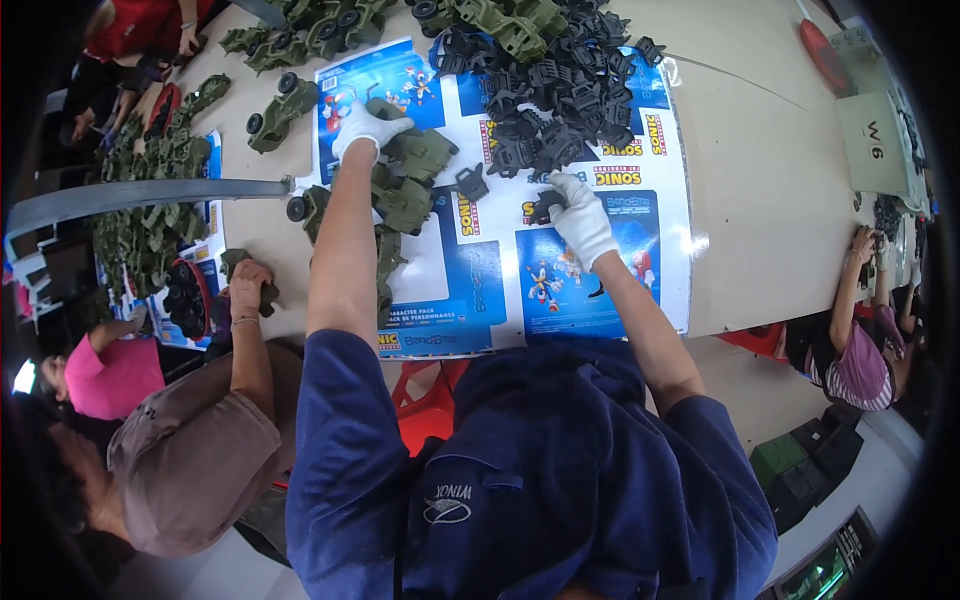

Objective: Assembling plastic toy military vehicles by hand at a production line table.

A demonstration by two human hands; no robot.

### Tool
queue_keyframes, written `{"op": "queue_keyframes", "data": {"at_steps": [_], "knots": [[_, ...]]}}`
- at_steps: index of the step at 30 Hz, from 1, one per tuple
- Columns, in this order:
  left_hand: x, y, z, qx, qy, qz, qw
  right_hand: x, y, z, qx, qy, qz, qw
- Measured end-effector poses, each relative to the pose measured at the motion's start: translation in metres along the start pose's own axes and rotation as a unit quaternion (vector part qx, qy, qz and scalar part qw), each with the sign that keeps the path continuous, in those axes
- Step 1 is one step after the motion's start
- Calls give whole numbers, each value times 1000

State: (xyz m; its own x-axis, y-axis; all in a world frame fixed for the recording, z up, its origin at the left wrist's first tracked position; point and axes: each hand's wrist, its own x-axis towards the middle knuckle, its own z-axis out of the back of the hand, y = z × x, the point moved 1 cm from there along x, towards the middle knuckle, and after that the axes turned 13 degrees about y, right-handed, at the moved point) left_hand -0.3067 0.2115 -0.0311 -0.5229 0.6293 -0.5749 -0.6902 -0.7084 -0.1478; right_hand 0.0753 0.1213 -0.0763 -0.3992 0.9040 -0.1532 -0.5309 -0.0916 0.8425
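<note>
My left hand (368,130), in a white glove, has its fingers and thumb around the left end of an olive-green toy vehicle body (423,153). Its fingertips are partly hidden. More green bodies (402,203) lie just below it, beside my forearm. My right hand (583,218), also gloved in white, pinches a small black plastic part (546,206) above the printed sheet (505,330). A single loose black part (471,182) lies between my hands. Directly beyond my right hand is a heap of similar black parts (560,100).
Green vehicles with black wheels (281,112) stand at the far left. A grey metal bar (150,193) reaches across the table from the left. A co-worker's hand (250,285) holds a green part nearby. A pale box (880,150) is at the far right.
</note>
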Motion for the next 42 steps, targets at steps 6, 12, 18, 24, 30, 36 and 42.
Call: {"op": "queue_keyframes", "data": {"at_steps": [6, 12, 18, 24, 30, 36, 42], "knots": [[-77, -42, -3, -10, -94, -139, 986, -35, 10, 36, -66, -1, 88, 994], [-181, -40, -15, 27, -148, -358, 921, -85, -17, 65, -179, 54, 156, 970], [-262, -4, -81, 83, -115, -242, 960, -112, -20, 73, -275, 45, 146, 949], [-274, 32, -131, 146, 58, -49, 986, -110, 8, 57, -334, 30, -50, 941], [-301, 22, -141, 184, 2, -421, 888, -111, -3, 48, -386, 55, -47, 920], [-293, -16, -184, 182, 97, -497, 843, -107, -12, 42, -349, 32, -36, 936], [-291, -29, -162, 36, 190, -392, 899, -137, -14, 65, 260, 73, -176, 947]]}}
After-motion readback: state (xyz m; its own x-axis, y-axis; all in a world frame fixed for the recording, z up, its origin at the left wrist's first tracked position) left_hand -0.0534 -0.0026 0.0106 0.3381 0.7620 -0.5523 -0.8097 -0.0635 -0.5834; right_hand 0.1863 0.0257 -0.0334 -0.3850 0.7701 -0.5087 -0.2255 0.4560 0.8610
